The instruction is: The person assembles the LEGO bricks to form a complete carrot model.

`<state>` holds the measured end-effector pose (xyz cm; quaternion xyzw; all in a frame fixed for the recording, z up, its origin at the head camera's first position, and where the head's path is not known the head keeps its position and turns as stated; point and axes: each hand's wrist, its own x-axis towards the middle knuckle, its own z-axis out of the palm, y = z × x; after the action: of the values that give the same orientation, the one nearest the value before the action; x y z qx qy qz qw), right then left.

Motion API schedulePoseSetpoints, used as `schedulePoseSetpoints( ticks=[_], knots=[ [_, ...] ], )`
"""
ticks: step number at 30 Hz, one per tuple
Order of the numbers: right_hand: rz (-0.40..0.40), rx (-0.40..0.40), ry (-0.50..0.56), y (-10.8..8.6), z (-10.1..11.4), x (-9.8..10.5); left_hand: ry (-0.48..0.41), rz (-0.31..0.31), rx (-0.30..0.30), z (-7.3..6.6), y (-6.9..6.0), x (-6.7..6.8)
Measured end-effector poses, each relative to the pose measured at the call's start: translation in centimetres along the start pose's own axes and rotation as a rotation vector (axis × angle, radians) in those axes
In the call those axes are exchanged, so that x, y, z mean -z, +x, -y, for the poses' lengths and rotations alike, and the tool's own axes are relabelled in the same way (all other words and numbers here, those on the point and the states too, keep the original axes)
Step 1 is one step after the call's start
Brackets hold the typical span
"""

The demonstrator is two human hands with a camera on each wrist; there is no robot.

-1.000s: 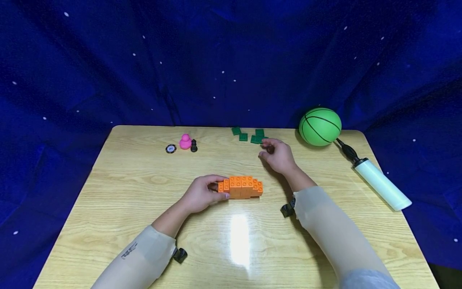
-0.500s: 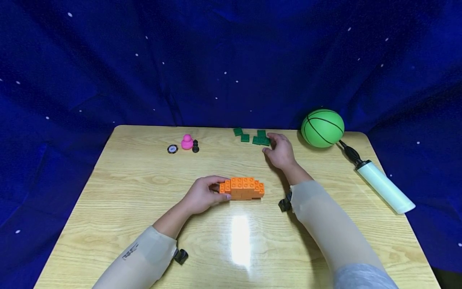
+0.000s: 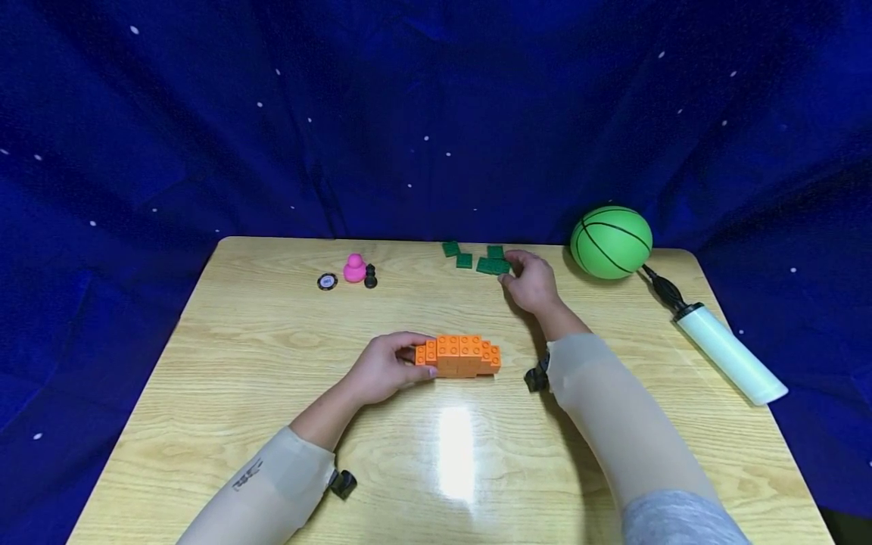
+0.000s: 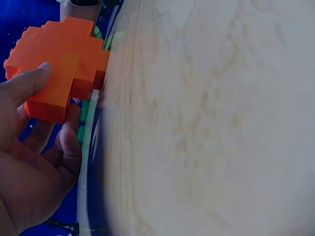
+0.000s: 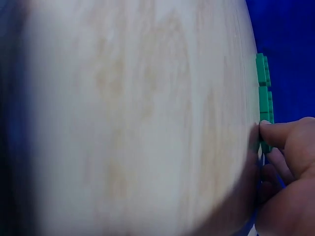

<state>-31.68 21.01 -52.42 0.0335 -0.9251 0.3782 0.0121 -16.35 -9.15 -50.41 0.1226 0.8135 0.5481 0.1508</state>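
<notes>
Head view: orange brick build [image 3: 459, 356] is gripped at its left end by the left hand [image 3: 387, 368], thumb on the near face; whether the counter [image 3: 272, 378] is touched cannot be told. Rightmost green brick [image 3: 502, 267] is pinched by thumb and finger of the right hand [image 3: 534, 286], near the far edge; other green bricks [image 3: 464, 261] are laid nearby. Farther right, green ball [image 3: 611, 243] and air pump [image 3: 731, 352] are seen. Rear left: pink toy [image 3: 354, 270], black pawn [image 3: 370, 277], chip [image 3: 327, 281]. Blue curtain [image 3: 409, 113] is hung behind.

Five green bricks [image 3: 464, 261], one orange build [image 3: 459, 357], one left hand [image 3: 378, 369] and one right hand [image 3: 534, 283] occupy the centre. One chip [image 3: 328, 281], one pink toy [image 3: 354, 270], one black piece [image 3: 371, 278] sit left; one ball [image 3: 611, 244], one pump [image 3: 732, 357] right.
</notes>
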Motion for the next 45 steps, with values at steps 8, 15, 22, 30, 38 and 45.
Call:
schedulePoseSetpoints(
  ticks=[8, 15, 22, 30, 38, 45],
  knots=[
    [0.008, 0.016, 0.006, -0.8, -0.4, 0.2, 0.000, 0.002, -0.014, -0.1, 0.0, 0.0],
    [0.011, 0.041, 0.024, -2.1, -0.5, 0.8, -0.015, -0.002, -0.010, 0.1, 0.1, -0.1],
    [0.002, 0.074, 0.055, -3.5, -0.5, 1.2, -0.018, -0.002, -0.004, 0.1, 0.0, -0.1],
    [-0.010, 0.090, 0.062, -4.5, 0.0, 1.5, -0.011, -0.001, -0.015, -0.1, 0.0, -0.1],
    [0.017, 0.113, 0.130, -6.5, 1.2, 1.6, 0.003, -0.007, -0.012, 0.0, 0.0, -0.1],
    [0.025, 0.181, 0.146, -7.9, 1.8, 1.6, 0.006, -0.005, -0.009, 0.1, 0.0, -0.2]
  ],
)
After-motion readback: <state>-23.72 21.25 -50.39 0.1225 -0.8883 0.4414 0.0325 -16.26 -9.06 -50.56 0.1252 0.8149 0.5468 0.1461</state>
